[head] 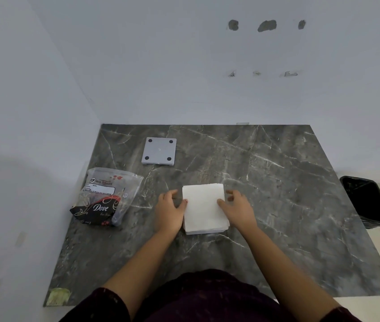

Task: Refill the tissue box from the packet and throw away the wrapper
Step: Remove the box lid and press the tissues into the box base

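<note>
A white stack of tissues [204,209] lies on the dark marble table [277,205] near its middle. My left hand [169,211] presses against the stack's left side, thumb on its top edge. My right hand [239,209] holds the right side the same way. To the left lies the clear and black plastic wrapper [106,198], crumpled and apparently without tissues. A grey square plate with four black feet [159,151], seemingly the tissue box's base turned upside down, rests at the back left. The rest of the box is not in view.
A black bin [369,202] stands on the floor beside the table's right edge. White walls close off the back and left of the table. A scrap of pale tape [57,296] sits at the front left corner.
</note>
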